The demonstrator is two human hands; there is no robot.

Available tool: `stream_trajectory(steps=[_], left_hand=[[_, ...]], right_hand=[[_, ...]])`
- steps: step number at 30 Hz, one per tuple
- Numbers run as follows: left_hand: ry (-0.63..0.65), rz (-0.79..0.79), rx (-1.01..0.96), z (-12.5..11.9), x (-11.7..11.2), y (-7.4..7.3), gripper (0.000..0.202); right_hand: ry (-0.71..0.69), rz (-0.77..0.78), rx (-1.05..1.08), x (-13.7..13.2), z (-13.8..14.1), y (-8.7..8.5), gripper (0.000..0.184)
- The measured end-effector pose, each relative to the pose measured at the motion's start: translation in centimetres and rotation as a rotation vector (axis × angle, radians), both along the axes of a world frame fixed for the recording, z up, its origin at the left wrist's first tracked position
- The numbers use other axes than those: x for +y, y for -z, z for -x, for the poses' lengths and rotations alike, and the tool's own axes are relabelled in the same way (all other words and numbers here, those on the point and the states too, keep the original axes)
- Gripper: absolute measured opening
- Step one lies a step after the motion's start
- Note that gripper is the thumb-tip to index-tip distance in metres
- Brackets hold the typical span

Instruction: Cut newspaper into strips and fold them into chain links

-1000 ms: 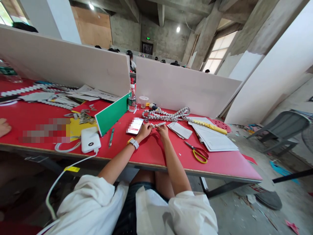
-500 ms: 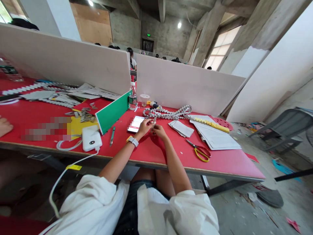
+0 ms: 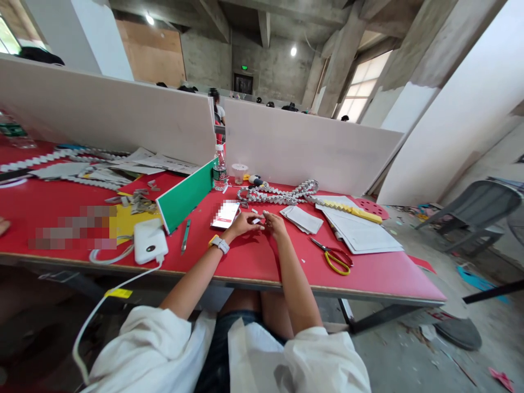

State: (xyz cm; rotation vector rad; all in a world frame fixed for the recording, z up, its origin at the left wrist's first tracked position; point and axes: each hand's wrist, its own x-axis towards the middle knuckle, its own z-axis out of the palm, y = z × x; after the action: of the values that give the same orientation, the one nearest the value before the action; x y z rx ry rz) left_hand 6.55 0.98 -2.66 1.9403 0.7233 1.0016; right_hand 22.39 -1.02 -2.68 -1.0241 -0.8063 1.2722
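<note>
Both my hands rest close together on the red table [image 3: 254,262]. My left hand [image 3: 242,224], with a watch on its wrist, and my right hand [image 3: 275,222] pinch a small folded white paper piece [image 3: 257,220] between their fingertips. A phone [image 3: 226,214] lies just left of my left hand. Behind the hands a long chain of folded grey paper [image 3: 282,192] curls across the table. A small stack of paper slips [image 3: 302,218] sits to the right of my right hand.
Red-and-yellow scissors [image 3: 332,254] and a pile of white sheets [image 3: 360,232] lie on the right. A green divider board [image 3: 186,194], a pen [image 3: 185,234], a white power bank [image 3: 149,241] with cable, a water bottle [image 3: 220,168] and a cup [image 3: 239,172] stand left and behind. White partitions [image 3: 303,144] close off the back.
My hands dropped back down onto the table and slightly right, still working the small paper piece. The camera view shifted a little.
</note>
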Motion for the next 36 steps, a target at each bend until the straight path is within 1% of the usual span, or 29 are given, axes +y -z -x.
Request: stream_trajectory(steps=[1,3,5,7,11,15,17,20,22,24,26,30,32,34,36], left_hand=[[0.036,0.01,0.027,-0.1,-0.1,0.1,0.046],[0.067,0.022,0.065,-0.2,-0.1,0.4,0.039],[0.05,-0.005,0.084,-0.2,0.0,0.7,0.029],[0.031,-0.055,0.093,-0.2,0.1,0.9,0.024],[0.044,-0.135,0.087,-0.1,0.6,0.9,0.02],[0.043,-0.172,0.124,-0.3,0.8,0.9,0.022],[0.028,-0.151,0.113,-0.4,0.8,1.0,0.02],[-0.006,-0.058,0.033,-0.5,0.7,1.2,0.016],[-0.011,0.029,0.001,-0.5,0.7,1.3,0.02],[0.014,0.131,0.003,-0.5,0.8,1.4,0.024],[0.016,0.201,0.014,-0.5,0.8,1.3,0.026],[-0.085,0.2,-0.031,-0.5,0.7,1.1,0.028],[-0.09,0.211,-0.028,-0.4,0.6,0.9,0.03],[-0.081,0.217,0.015,-0.4,0.5,0.8,0.03],[-0.064,0.184,0.039,-0.4,0.4,0.7,0.027]], right_hand=[[0.011,0.009,-0.025,0.0,-0.1,0.0,0.031],[0.076,-0.009,-0.131,0.0,-0.1,0.1,0.031],[0.156,-0.079,-0.277,0.1,0.0,0.1,0.029],[0.204,-0.151,-0.38,0.4,0.2,0.2,0.027],[0.214,-0.182,-0.402,0.9,0.4,0.6,0.025],[0.214,-0.186,-0.366,1.1,0.4,0.9,0.025],[0.207,-0.177,-0.365,1.0,0.5,0.8,0.026],[0.176,-0.179,-0.383,0.9,0.6,0.8,0.026],[0.174,-0.201,-0.422,0.9,0.8,0.8,0.024],[0.185,-0.226,-0.466,0.8,0.8,0.9,0.022],[0.206,-0.245,-0.48,0.9,0.8,1.0,0.02],[0.251,-0.24,-0.416,1.1,0.7,1.0,0.02],[0.244,-0.225,-0.4,1.1,0.7,0.8,0.021],[0.235,-0.21,-0.399,1.0,0.7,0.6,0.022],[0.23,-0.196,-0.384,0.8,0.8,0.4,0.024]])
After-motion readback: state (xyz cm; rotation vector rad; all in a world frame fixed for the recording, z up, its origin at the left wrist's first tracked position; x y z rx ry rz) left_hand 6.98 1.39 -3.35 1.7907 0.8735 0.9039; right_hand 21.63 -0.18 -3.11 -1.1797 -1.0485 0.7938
